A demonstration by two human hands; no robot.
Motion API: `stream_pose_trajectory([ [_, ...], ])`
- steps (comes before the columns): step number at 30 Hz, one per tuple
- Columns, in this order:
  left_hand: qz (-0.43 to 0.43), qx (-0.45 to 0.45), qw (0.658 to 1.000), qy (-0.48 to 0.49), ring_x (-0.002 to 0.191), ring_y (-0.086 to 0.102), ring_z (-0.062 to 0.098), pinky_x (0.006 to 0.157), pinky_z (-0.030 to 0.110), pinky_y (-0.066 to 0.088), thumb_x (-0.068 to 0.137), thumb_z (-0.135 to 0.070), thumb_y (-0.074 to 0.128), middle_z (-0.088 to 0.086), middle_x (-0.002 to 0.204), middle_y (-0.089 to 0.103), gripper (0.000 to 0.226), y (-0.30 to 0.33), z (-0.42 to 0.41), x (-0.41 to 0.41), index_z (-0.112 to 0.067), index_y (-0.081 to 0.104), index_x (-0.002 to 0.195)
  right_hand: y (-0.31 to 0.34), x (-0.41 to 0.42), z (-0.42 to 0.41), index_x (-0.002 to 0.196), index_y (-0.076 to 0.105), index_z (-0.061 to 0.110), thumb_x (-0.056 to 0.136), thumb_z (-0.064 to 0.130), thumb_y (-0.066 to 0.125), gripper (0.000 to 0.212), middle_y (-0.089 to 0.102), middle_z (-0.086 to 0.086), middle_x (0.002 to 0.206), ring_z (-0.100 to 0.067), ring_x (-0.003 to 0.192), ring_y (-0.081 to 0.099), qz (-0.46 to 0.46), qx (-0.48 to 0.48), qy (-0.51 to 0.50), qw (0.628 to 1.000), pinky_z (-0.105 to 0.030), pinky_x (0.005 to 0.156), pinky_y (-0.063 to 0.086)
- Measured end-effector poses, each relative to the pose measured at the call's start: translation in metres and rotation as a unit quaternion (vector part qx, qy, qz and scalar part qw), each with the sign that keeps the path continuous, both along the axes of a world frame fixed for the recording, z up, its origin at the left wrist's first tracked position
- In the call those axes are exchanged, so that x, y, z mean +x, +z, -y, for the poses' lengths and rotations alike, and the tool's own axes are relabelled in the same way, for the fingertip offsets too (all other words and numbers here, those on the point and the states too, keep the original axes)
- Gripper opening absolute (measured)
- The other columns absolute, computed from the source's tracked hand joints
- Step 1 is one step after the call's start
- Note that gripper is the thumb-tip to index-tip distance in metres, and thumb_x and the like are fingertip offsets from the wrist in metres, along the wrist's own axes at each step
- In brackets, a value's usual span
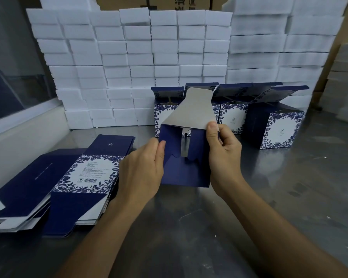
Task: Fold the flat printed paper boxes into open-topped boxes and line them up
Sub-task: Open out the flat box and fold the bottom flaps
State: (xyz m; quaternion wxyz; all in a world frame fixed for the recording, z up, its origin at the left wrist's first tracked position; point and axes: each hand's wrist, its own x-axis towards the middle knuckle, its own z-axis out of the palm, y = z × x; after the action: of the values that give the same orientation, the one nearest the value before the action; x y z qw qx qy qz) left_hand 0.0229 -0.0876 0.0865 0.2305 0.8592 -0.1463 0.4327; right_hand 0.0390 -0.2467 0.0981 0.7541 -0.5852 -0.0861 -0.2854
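**One box mid-fold, bottom flaps open**

Head view:
- Left hand [143, 169] pinches the left side flap of the dark-blue printed paper box [186, 171], thumb on the outer face. Right hand [224, 153] grips the right side, thumb pressing the base of the large grey-backed flap [193, 109]. Both hands are closed on the box.
- The box is held just above the brushed steel table [239, 227], in front of the finished row.
- Doing it well, as I judge it: square the tube first, fold both side flaps inward, then bring the grey-backed flap over and seat its tongue. Keep the creases sharp and don't let the side flaps spring out before locking. Then stand it beside the row of folded blue-and-white floral boxes [277, 127], touching, same face forward.
- Stack of flat printed box blanks [78, 177] lies to the left, near the left wrist.

Hard to make out:
- The held box hides part of the row's left end, so I can't give an exact count.
- Lock slot isn't visible, and the box's far side is hidden.
- Fingers behind the panels are unseen.
- White foam blocks [129, 57] wall off the back; the cardboard carton [155, 3] above is cut off and its print is unreadable.
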Motion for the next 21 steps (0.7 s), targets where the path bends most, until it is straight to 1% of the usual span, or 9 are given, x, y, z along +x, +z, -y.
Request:
stream_pose_trajectory([
  [4,-0.022,-0.023,0.999,-0.025,0.047,0.041,0.028,0.045,0.035,0.033,0.102,-0.035,0.036,-0.008,0.054,0.034,0.040,-0.0029,0.0006,0.0004,-0.009,0.044,0.073,-0.0002,0.0002,0.0024,0.072,0.057,0.021,0.104,0.026,0.052,0.034,0.057,0.017,0.061,0.002,0.058,0.048,0.007,0.005,-0.008,1.000,-0.015,0.056,0.041],
  [6,-0.018,-0.024,0.999,-0.038,0.047,0.040,0.023,0.046,0.031,0.028,0.102,-0.037,0.036,-0.011,0.054,0.032,0.040,-0.0042,0.0006,-0.0004,-0.012,0.041,0.072,0.0011,0.0005,0.0037,0.070,0.055,0.021,0.105,0.027,0.052,0.035,0.054,0.018,0.057,0.003,0.055,0.045,-0.002,0.028,-0.014,0.999,-0.014,0.053,0.040],
  [9,0.002,-0.007,0.999,-0.041,0.047,0.038,0.026,0.048,0.031,0.027,0.102,-0.037,0.036,-0.008,0.056,0.032,0.038,-0.0030,0.0025,-0.0034,-0.016,0.036,0.070,0.0032,0.0020,0.0069,0.069,0.052,0.018,0.104,0.028,0.053,0.036,0.049,0.017,0.057,0.000,0.055,0.041,-0.020,0.079,-0.015,0.997,-0.018,0.055,0.039],
  [11,0.022,0.006,0.999,-0.035,0.046,0.037,0.029,0.046,0.032,0.028,0.101,-0.034,0.036,-0.006,0.057,0.034,0.036,-0.0012,0.0036,-0.0030,-0.017,0.036,0.070,0.0034,0.0032,0.0079,0.075,0.056,0.014,0.103,0.028,0.054,0.032,0.055,0.010,0.064,-0.004,0.061,0.045,-0.033,0.110,-0.001,0.993,-0.023,0.059,0.042],
  [13,0.037,0.021,0.999,-0.028,0.044,0.036,0.030,0.044,0.033,0.028,0.101,-0.031,0.038,-0.001,0.056,0.036,0.038,-0.0001,0.0035,-0.0013,-0.013,0.040,0.067,0.0034,0.0038,0.0078,0.083,0.060,0.010,0.103,0.029,0.054,0.028,0.057,0.001,0.075,-0.008,0.068,0.049,-0.040,0.130,0.013,0.991,-0.028,0.065,0.045],
  [15,0.048,0.026,0.998,-0.026,0.043,0.035,0.030,0.042,0.034,0.028,0.101,-0.029,0.040,0.002,0.054,0.037,0.040,0.0002,0.0030,-0.0002,-0.010,0.043,0.066,0.0040,0.0041,0.0075,0.085,0.062,0.011,0.103,0.029,0.054,0.026,0.059,-0.002,0.079,-0.010,0.071,0.052,-0.043,0.138,0.020,0.989,-0.029,0.067,0.048],
  [18,0.058,0.009,0.998,-0.030,0.044,0.031,0.027,0.043,0.032,0.025,0.101,-0.028,0.041,-0.002,0.056,0.032,0.039,0.0010,0.0033,-0.0022,-0.012,0.039,0.066,0.0051,0.0036,0.0071,0.091,0.062,0.008,0.103,0.029,0.054,0.026,0.055,-0.009,0.087,-0.019,0.080,0.049,-0.051,0.144,0.018,0.988,-0.036,0.074,0.046],
  [20,0.060,-0.004,0.997,-0.042,0.045,0.034,0.027,0.041,0.034,0.027,0.102,-0.028,0.042,-0.002,0.059,0.033,0.040,0.0001,0.0035,-0.0037,-0.010,0.041,0.067,0.0059,0.0033,0.0086,0.093,0.061,0.008,0.103,0.030,0.053,0.026,0.053,-0.009,0.092,-0.021,0.085,0.045,-0.064,0.156,0.015,0.986,-0.041,0.078,0.044],
  [21,0.059,-0.007,0.997,-0.051,0.047,0.036,0.028,0.040,0.036,0.030,0.102,-0.028,0.042,-0.001,0.061,0.036,0.040,-0.0008,0.0036,-0.0043,-0.008,0.043,0.068,0.0058,0.0035,0.0100,0.090,0.062,0.009,0.103,0.031,0.053,0.027,0.055,-0.010,0.091,-0.022,0.086,0.049,-0.072,0.169,0.018,0.983,-0.043,0.080,0.048],
])
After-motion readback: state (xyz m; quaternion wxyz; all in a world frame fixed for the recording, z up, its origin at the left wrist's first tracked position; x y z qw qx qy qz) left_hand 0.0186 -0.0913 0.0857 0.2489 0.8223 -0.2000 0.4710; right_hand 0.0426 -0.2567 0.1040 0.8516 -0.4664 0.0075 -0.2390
